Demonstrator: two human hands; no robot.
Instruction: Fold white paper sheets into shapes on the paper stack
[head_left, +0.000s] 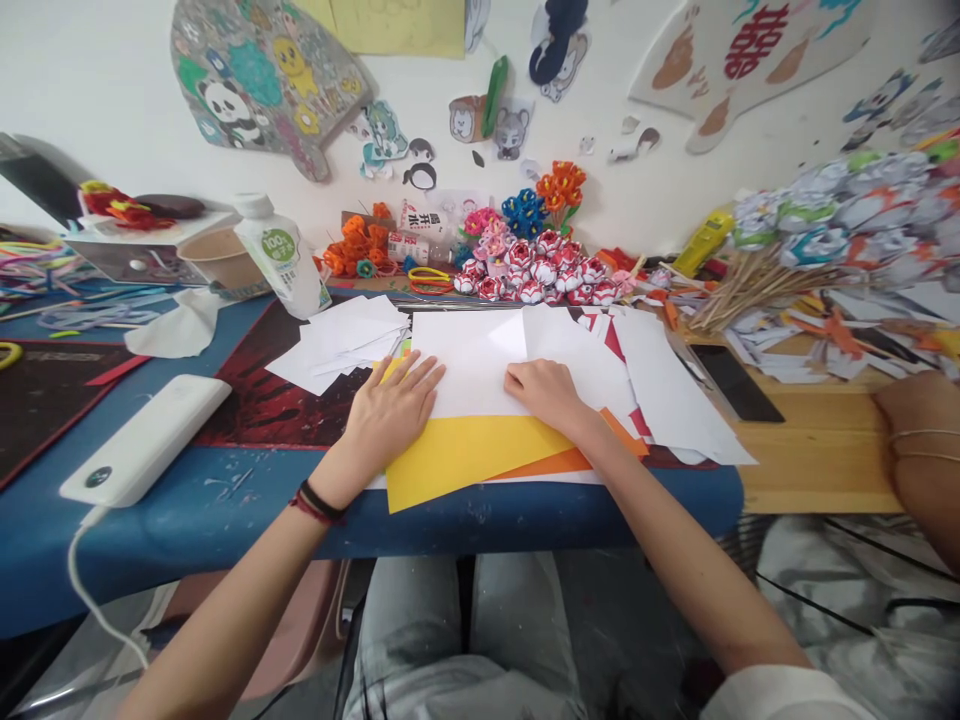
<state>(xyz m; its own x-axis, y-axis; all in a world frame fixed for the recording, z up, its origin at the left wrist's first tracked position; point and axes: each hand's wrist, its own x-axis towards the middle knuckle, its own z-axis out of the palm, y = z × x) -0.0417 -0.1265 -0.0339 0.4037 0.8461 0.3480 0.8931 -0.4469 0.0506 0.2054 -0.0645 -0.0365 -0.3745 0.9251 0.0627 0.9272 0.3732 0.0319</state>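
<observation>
A white sheet of paper (465, 360) lies across a yellow sheet (450, 455), with an orange sheet (544, 462) showing underneath. My left hand (397, 400) rests flat on the left side of these sheets, fingers stretched out. Curled up, my right hand (547, 390) presses on the white paper just below a small raised or folded flap (511, 335). Its fingertips are tucked out of sight, so how they grip the paper is partly hidden. Cut white paper pieces (341, 340) are piled to the left, and long white sheets (667, 385) lie to the right.
On the left are a white power bank (146, 440) with a cable and a white bottle (281, 255). Paper flowers (540, 265) and yellow-handled scissors (430, 280) stand along the wall. A phone (736, 383) lies right, near another person's arm (926, 450).
</observation>
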